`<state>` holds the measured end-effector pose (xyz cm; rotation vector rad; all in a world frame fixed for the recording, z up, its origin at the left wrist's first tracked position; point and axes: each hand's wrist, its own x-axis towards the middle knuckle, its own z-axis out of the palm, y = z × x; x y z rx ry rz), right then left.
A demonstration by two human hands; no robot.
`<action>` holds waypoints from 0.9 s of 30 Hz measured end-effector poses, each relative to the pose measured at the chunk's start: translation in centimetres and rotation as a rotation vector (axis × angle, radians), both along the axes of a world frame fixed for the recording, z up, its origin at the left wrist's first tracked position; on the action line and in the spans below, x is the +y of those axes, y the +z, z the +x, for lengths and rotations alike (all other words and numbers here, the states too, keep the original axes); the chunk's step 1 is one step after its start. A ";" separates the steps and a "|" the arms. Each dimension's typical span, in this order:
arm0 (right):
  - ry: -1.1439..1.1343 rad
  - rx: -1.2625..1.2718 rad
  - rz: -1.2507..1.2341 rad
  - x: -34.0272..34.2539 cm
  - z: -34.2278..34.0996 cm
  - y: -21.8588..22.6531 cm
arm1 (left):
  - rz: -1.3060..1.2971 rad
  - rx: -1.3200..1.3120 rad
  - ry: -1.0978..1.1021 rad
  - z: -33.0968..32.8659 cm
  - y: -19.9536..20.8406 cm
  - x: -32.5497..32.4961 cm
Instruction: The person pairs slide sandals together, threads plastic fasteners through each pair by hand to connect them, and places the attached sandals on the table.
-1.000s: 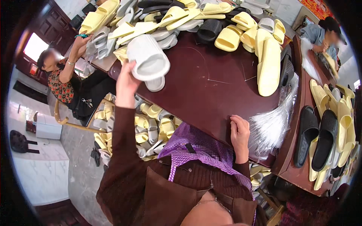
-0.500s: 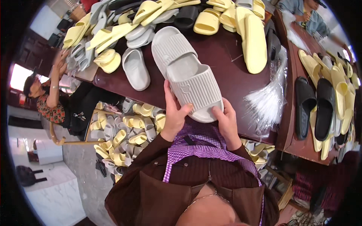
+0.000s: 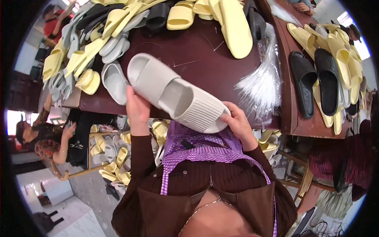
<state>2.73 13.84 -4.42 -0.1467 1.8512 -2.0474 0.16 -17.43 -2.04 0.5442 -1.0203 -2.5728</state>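
A pair of light grey ribbed slide slippers (image 3: 203, 112), nested one into the other, lies slantwise across my two hands above the table's near edge. My right hand (image 3: 240, 125) is closed on the lower right end, with the thumb on top of the sole. At the left side, my left hand (image 3: 138, 112) grips the slippers from their edge, and part of its fingers is hidden behind them. Just beyond that hand, a single grey slipper (image 3: 114, 83) rests on the table, sole down.
Yellow, grey and black slippers heap along the far left of the dark red table (image 3: 173, 43). A bundle of clear plastic strips (image 3: 258, 89) lies at the right. Another table bears black slippers (image 3: 303, 85) and yellow ones. One person (image 3: 47, 142) sits at left.
The slippers have tilted further left, and my left hand has shifted from the middle of their side toward the upper end. My view has turned, so the table appears further left.
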 end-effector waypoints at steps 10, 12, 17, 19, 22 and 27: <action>-0.115 -0.022 0.130 3.9 -0.4 3.8 | -0.236 -0.048 0.279 -0.7 -0.3 -6.5; -0.185 -0.023 0.190 6.4 -1.0 4.3 | -0.295 -0.050 0.259 -0.2 1.3 -7.9; -0.340 0.238 0.008 10.1 -3.2 6.9 | -0.321 -0.113 0.174 -1.4 4.3 -7.5; -0.277 0.356 0.234 10.2 -5.4 8.7 | -1.112 0.242 0.092 -1.0 4.6 -5.4; -0.172 0.650 0.487 7.4 -9.9 11.4 | -1.458 0.408 0.018 -1.8 4.2 -4.6; -0.143 0.959 0.519 0.2 -17.7 12.6 | -1.267 0.199 0.037 -11.4 3.2 -2.7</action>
